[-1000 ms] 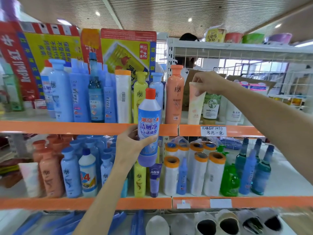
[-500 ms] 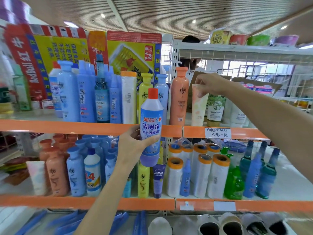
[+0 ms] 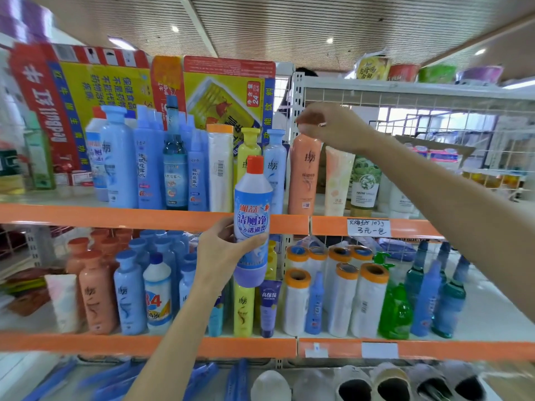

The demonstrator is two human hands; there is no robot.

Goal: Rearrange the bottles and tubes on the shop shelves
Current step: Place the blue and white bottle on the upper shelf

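Wrapped round the lower half of the toilet cleaner bottle, the left hand makes a full grip: thumb across the front under the label, fingers curled behind. It holds the bottle upright in the air in front of the orange edge of the upper shelf, its red cap level with the bottles standing there.

Up at the right hand, the grip sits over the cap of the peach bottle, fingers bunched and pointing down. Whether they pinch the cap or only hover just above it I cannot tell; the cap itself is hidden under the hand. That bottle stands on the upper shelf between a pale blue bottle and a soft peach-and-white tube, which leans slightly beside it.

By my judgement the cleaner bottle is full and fairly heavy, its plastic stiff enough to take a firm squeeze, though the glossy label may be slick; holding low and round the body, as now, looks sound. The peach bottle is tall and narrow, so it likely tips easily if pulled by the cap alone; a hold round its shoulder would be steadier. The tube is soft and would dent, so it is better taken near its cap end at the bottom.
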